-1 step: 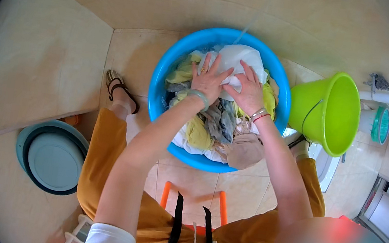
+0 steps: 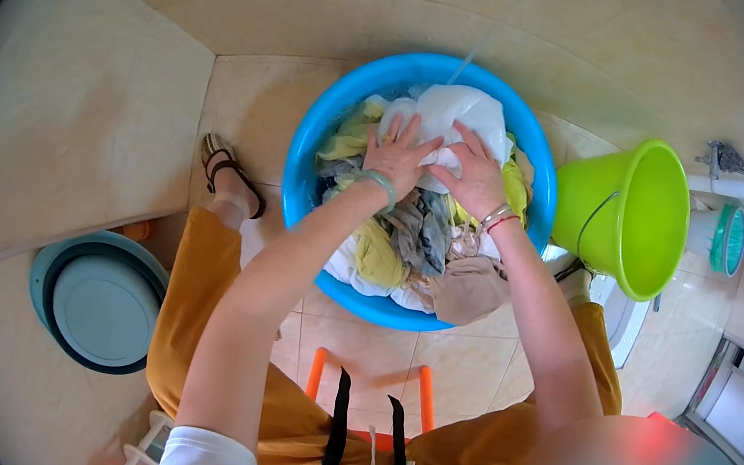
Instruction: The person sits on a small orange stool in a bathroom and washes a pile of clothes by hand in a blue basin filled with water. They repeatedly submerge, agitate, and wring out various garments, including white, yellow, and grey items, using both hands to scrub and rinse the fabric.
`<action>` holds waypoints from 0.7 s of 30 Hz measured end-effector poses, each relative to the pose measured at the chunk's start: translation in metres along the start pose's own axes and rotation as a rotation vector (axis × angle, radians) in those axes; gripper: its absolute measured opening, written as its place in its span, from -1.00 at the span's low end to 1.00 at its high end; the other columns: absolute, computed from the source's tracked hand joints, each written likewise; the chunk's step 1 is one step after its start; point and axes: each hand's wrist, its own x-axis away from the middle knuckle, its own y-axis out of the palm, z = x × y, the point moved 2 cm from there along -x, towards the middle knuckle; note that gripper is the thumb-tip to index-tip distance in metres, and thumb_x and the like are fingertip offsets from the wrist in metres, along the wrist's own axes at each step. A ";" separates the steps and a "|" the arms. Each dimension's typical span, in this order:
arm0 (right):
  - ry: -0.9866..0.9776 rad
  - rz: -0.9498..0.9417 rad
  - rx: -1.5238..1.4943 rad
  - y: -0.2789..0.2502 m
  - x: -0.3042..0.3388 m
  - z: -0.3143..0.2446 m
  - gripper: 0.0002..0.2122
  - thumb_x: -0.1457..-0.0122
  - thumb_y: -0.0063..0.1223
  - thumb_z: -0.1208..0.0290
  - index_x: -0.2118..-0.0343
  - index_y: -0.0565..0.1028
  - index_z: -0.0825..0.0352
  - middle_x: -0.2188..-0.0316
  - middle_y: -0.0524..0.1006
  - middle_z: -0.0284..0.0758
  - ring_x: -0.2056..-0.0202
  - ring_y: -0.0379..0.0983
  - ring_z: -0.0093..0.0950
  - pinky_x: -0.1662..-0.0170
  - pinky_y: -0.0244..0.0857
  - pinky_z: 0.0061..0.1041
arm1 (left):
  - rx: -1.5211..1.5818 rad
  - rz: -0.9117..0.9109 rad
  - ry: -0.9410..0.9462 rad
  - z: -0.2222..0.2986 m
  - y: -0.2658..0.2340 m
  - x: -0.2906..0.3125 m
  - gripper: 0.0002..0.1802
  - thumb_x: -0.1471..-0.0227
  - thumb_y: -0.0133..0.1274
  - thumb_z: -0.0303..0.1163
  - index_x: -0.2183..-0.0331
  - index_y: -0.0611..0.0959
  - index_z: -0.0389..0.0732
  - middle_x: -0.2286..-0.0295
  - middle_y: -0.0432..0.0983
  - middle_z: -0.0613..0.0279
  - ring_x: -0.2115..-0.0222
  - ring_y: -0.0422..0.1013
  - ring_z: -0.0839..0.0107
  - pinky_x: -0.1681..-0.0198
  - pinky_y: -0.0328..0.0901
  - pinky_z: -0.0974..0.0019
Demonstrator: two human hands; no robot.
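Observation:
A blue basin stands on the floor between my feet, heaped with wet laundry. My left hand lies on a white cloth at the basin's far side, palm down, fingers spread. Beside it, my right hand rests on the same cloth, its fingers also apart and the thumbs close together. Nearer me lie a grey garment, a yellow one and a beige one that hangs over the near rim. A thin stream of water falls into the basin's far edge.
A lime-green bucket stands close on the right. Teal-grey basins sit on the floor at left. An orange stool frame shows between my legs. Tiled walls rise at the back and left. A lined bin stands at far right.
My fingers have drawn back very slightly toward me on the white cloth. The rest looks the same.

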 end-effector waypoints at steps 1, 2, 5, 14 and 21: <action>-0.004 -0.048 -0.027 0.001 0.000 -0.003 -0.56 0.09 0.22 0.17 0.12 0.44 0.19 -0.26 0.09 -0.31 -0.25 -0.02 -0.12 -0.19 -0.03 -0.03 | 0.051 -0.212 -0.032 -0.004 -0.002 -0.001 -0.42 -0.13 -0.14 -0.22 -0.19 0.24 0.09 -0.17 0.08 -0.13 -0.21 -0.01 -0.04 -0.24 -0.08 0.01; -0.008 -0.096 -0.054 0.003 0.000 -0.008 -0.56 0.10 0.23 0.18 0.13 0.43 0.19 -0.26 0.09 -0.31 -0.25 -0.01 -0.12 -0.19 -0.02 -0.03 | 0.267 -0.140 -0.113 -0.002 0.000 0.000 -0.42 -0.13 -0.15 -0.22 -0.20 0.22 0.06 -0.17 0.08 -0.13 -0.20 0.02 -0.04 -0.23 -0.05 0.04; -0.039 0.155 -0.212 -0.003 0.010 -0.019 -0.70 0.04 0.15 0.38 0.20 0.42 0.27 -0.20 0.19 -0.24 -0.18 0.12 -0.11 -0.17 0.04 -0.11 | 0.994 -0.001 -0.297 0.045 -0.008 0.010 -0.39 -0.15 -0.19 -0.22 -0.21 0.15 -0.10 -0.14 0.13 -0.18 -0.13 0.14 -0.03 -0.17 0.06 0.19; -0.016 0.452 -1.338 -0.142 0.012 -0.066 -0.77 0.02 -0.05 0.74 0.26 0.36 0.39 0.17 0.49 -0.10 0.14 0.46 -0.35 0.01 0.28 -0.46 | 1.807 0.439 -0.206 0.087 -0.120 0.036 -0.33 -0.14 -0.03 -0.11 -0.21 0.19 -0.08 -0.09 0.22 0.09 -0.16 0.09 0.28 -0.13 0.10 0.10; -0.309 0.499 -1.446 -0.203 0.058 -0.124 -0.74 0.04 -0.14 0.72 0.24 0.28 0.38 0.27 0.48 -0.10 0.22 0.48 -0.23 0.13 0.35 -0.37 | 2.442 -0.218 -0.602 0.075 -0.071 0.023 0.15 0.20 0.08 0.37 -0.25 -0.02 -0.01 -0.24 -0.33 -0.05 -0.22 -0.20 -0.16 -0.12 0.05 -0.27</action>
